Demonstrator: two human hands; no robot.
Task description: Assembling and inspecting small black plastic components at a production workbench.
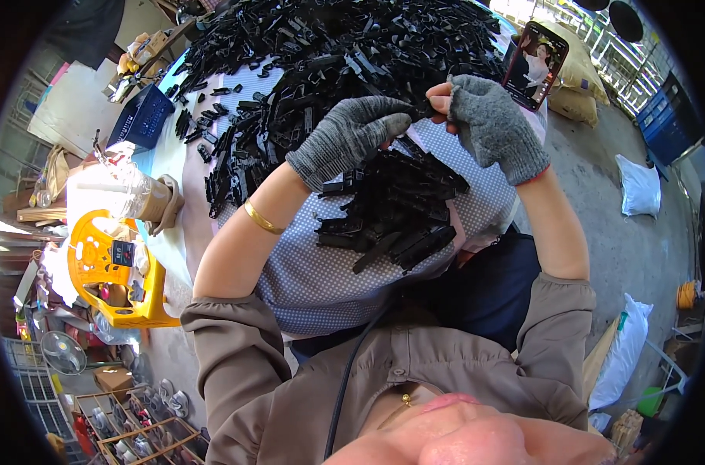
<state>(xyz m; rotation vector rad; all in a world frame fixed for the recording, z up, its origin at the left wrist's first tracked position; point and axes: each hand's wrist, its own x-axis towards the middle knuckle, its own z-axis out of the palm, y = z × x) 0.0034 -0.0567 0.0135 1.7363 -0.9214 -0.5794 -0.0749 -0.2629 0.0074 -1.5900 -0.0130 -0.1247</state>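
Above the table, my two hands face each other in grey knit gloves. My left hand (356,132) is closed in a pinch, its glove covering the fingertips. Bare fingertips show from the glove on my right hand (488,120), which is also closed. A small dark piece, seemingly black plastic, spans the fingers of both hands; its outline blends into the pile behind. Under my hands, nearest my body, lies a heap of black plastic strips (391,205). A far larger pile of black plastic pieces (313,46) spreads over the far side of the cloth-covered table (306,275).
A phone (535,66) with a lit screen stands at the pile's right edge. A blue basket (141,116) and a yellow plastic chair (104,256) are on the left. Stuffed sacks (573,74), a white bag (637,186) and a blue bin (670,116) are on the right.
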